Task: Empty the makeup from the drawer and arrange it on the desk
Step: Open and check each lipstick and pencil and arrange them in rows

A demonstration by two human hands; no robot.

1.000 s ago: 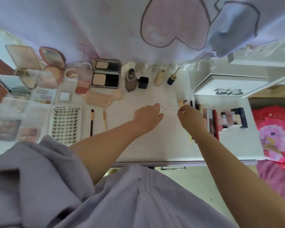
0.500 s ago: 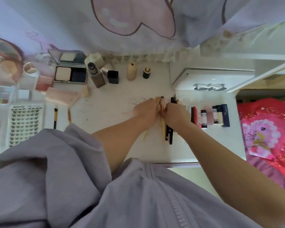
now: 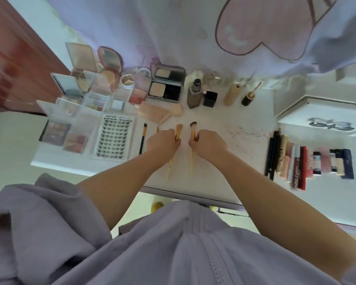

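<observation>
Left hand (image 3: 162, 141) and right hand (image 3: 209, 144) side by side at desk (image 3: 224, 173) centre, near front edge. Each grips brush: left brush (image 3: 178, 131), right brush (image 3: 193, 128), heads pointing away, handles trailing back under wrists. Left of left hand: thin brush (image 3: 142, 138), then lash tray (image 3: 114, 137), palettes (image 3: 64, 132) beyond. Behind hands: compact (image 3: 165, 87), bottle (image 3: 195, 93). Right of right hand, well apart: row of tubes and pencils (image 3: 308, 159).

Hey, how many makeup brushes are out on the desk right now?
4: a black-handled brush beside the lash tray, a small one mostly hidden by the left hand, which holds another, and one in the right hand.
</observation>
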